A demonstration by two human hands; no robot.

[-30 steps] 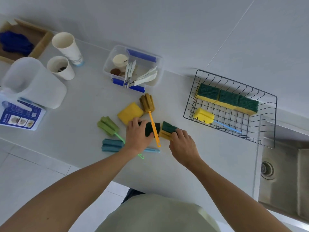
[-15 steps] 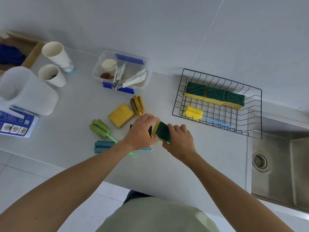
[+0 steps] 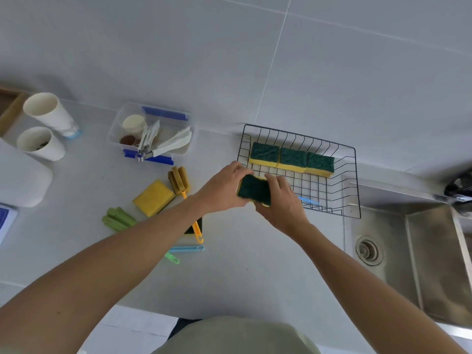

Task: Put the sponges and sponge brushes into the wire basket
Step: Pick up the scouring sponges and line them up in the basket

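Both hands hold one green-and-yellow sponge (image 3: pixel 255 189) in the air at the near left corner of the black wire basket (image 3: pixel 353 175). My left hand (image 3: pixel 224 183) grips its left end, my right hand (image 3: pixel 281 200) its right end. Three green-topped sponges (image 3: pixel 292 158) lie in a row along the basket's back, and a blue brush handle (image 3: pixel 307 200) shows in it. On the counter to the left lie a yellow sponge (image 3: pixel 153 197), an ochre sponge brush with orange handle (image 3: pixel 178 179), a green sponge brush (image 3: pixel 118 218), a dark sponge (image 3: pixel 195 227) partly under my left arm, and a blue handle (image 3: pixel 186 249).
A clear box with blue clips (image 3: pixel 153 135) holds utensils at the back. Two white cups (image 3: pixel 48 116) and a white jug (image 3: pixel 23 175) stand at the left. A steel sink (image 3: pixel 413 251) with a drain lies to the right of the basket.
Both hands have lifted the green-and-yellow sponge off the counter and carried it right, up to the basket's near left corner. The other sponges and brushes stayed in place.
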